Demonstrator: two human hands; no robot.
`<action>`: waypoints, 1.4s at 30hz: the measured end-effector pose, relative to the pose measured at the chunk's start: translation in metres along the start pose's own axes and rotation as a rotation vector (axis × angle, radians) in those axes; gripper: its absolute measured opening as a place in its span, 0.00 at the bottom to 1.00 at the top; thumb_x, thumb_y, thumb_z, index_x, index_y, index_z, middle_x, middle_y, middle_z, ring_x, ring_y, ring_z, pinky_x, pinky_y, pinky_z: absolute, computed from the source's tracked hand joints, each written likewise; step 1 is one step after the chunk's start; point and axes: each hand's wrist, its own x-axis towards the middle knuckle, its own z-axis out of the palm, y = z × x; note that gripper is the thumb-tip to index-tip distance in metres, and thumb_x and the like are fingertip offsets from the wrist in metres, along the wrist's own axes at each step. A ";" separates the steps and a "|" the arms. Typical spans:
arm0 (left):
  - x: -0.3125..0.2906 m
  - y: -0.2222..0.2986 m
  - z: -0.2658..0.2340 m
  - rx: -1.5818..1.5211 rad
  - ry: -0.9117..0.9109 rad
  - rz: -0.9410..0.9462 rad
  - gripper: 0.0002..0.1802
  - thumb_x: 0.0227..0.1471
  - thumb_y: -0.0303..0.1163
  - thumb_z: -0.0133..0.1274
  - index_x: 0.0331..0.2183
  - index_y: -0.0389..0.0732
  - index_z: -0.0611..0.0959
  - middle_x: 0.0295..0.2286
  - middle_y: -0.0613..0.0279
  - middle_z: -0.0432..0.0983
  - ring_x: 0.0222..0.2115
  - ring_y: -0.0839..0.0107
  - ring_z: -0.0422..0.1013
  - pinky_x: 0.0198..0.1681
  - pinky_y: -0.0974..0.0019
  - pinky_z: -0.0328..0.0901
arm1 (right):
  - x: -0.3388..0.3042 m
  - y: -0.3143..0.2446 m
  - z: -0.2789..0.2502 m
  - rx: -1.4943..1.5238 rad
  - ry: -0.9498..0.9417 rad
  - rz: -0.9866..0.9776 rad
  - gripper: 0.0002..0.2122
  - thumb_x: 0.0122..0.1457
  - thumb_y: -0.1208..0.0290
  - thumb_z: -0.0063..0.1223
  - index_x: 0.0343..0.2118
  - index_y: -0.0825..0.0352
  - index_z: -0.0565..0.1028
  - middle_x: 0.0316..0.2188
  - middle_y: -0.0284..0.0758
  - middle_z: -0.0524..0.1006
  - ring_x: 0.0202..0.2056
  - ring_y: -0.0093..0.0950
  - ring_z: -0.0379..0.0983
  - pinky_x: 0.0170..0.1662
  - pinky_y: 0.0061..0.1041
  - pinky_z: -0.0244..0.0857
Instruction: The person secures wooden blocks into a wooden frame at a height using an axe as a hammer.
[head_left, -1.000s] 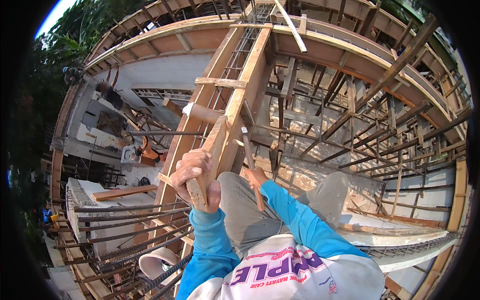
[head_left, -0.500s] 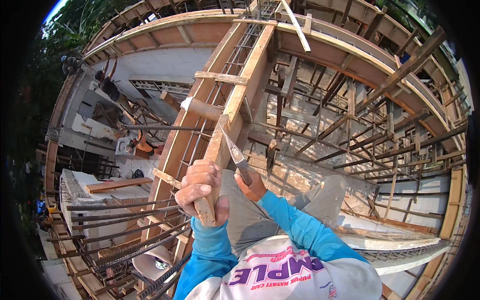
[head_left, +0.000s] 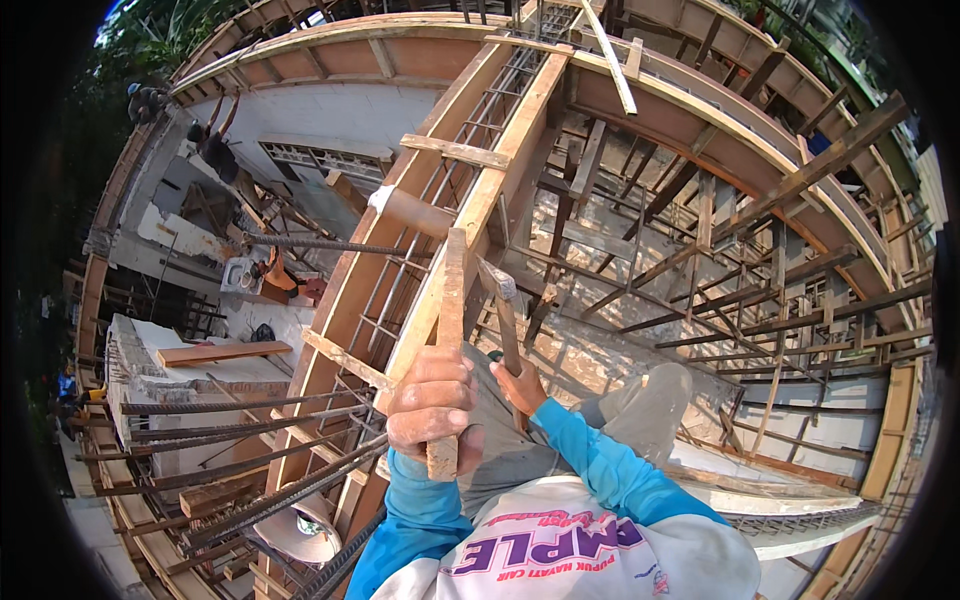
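My left hand [head_left: 432,400] is closed around a short wooden strip [head_left: 452,290], which points up and away with its near end sticking out below the fist. Just right of it, my right hand [head_left: 519,385] grips a hammer [head_left: 507,325] by its wooden handle. The hammer's metal head, dusty and tapering, is raised close beside the strip, and I see a small gap between them. Behind both hands runs the long timber form [head_left: 520,110] of a beam, with a steel bar cage [head_left: 470,165] inside it.
Ribbed steel bars [head_left: 250,405] jut out at the lower left near a pale hard hat [head_left: 300,530]. Wooden cross-pieces [head_left: 455,150] span the form. Props and braces [head_left: 700,215] stand over a drop on the right. Other people [head_left: 218,150] work at the far left.
The hammer has swung from leaning left against the strip to more upright, its head now a little right of it. The strip has turned more upright, and my left hand has shifted right.
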 end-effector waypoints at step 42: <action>-0.057 -0.017 0.059 -0.470 0.119 0.023 0.21 0.49 0.36 0.54 0.43 0.34 0.73 0.34 0.49 0.72 0.33 0.50 0.70 0.37 0.47 0.64 | -0.041 -0.008 -0.092 -0.380 0.357 0.133 0.15 0.59 0.61 0.54 0.25 0.69 0.72 0.18 0.27 0.69 0.22 0.18 0.62 0.24 0.26 0.58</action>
